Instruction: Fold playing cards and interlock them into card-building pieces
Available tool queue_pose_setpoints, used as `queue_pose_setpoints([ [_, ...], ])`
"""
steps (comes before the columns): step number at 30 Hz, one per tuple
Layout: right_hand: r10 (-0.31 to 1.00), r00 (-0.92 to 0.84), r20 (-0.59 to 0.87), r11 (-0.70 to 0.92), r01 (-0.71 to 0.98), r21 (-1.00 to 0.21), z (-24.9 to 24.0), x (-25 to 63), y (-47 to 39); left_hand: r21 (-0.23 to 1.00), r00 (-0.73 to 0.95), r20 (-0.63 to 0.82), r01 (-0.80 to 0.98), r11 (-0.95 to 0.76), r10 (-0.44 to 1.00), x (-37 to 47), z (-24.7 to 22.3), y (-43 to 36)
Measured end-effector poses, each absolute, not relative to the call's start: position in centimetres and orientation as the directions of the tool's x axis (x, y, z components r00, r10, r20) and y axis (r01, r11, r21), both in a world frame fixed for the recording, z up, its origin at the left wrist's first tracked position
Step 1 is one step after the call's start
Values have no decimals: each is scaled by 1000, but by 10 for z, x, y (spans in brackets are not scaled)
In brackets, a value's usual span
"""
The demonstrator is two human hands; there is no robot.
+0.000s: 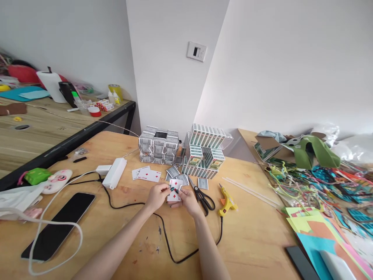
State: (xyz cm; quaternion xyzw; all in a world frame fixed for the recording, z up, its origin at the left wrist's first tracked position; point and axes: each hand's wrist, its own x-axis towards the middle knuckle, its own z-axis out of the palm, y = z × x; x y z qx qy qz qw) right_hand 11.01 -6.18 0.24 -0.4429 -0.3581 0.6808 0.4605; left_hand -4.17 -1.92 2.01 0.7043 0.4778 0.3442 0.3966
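Observation:
Between my two hands is a playing card (175,183), a three of diamonds, face up. My left hand (159,195) pinches its left side, and my right hand (188,199) grips its right side. Other cards lie just behind it, some face down (203,183), some face up (153,175) to the left. Black scissors (204,198) rest right of my right hand, with a yellow glue gun (227,201) beyond them. Farther back stand a structure made of folded cards (159,147) and a stack of card boxes (204,151).
A white power strip (115,173), a phone (60,225) and white cables are at the left. A black cord (166,233) curves around my forearms. Clear glue sticks (250,191) lie right, near colored paper (317,237) and tangled craft material (309,186).

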Motion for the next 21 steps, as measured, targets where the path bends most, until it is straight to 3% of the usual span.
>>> queue_pose_setpoints([
  [6,974,-16,-226,-225,-188,-956,-13,101,-52,936,339,96,290,-201,936,-41,13,-11],
  [12,974,109,-196,-185,-106,-977,-23,101,-53,998,413,66,-41,-54,908,-38,7,-17],
  [16,989,51,-138,-136,-29,-990,-22,98,-58,998,394,29,-65,-4,918,-32,10,-14],
  [21,991,105,-84,-98,138,-986,-23,91,-63,980,423,-153,-49,192,893,-12,10,-16],
])
